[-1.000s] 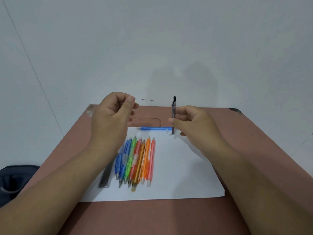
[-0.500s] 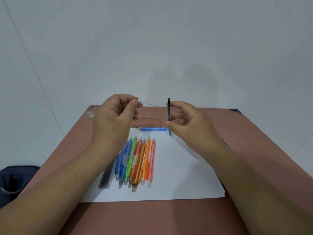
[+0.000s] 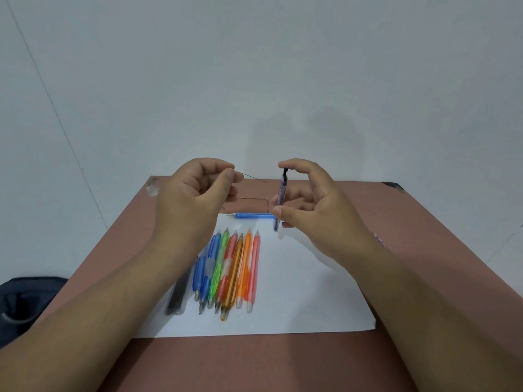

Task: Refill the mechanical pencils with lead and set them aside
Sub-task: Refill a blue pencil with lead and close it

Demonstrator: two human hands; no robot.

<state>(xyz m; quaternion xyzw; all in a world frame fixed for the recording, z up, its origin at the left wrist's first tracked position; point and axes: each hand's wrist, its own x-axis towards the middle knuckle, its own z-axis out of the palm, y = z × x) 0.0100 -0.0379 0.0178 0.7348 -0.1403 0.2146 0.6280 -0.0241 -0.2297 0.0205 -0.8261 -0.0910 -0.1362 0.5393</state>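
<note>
Left hand (image 3: 192, 199): closed grip, pinched one thin lead (image 3: 256, 178) at its end, the free end toward 3 o'clock. Right hand (image 3: 304, 199): thumb and fingers curled round an upright lead case (image 3: 281, 198), fingertip on its black cap. Pencils (image 3: 229, 267) in a row on the paper (image 3: 305, 292) at 6 o'clock, one blue pencil (image 3: 252, 216) apart at 12 o'clock on the table (image 3: 254, 363). Probably too brittle, that lead: could snap under a hard pinch or a knock against the case. Could also slip and be lost on the white paper.
</note>
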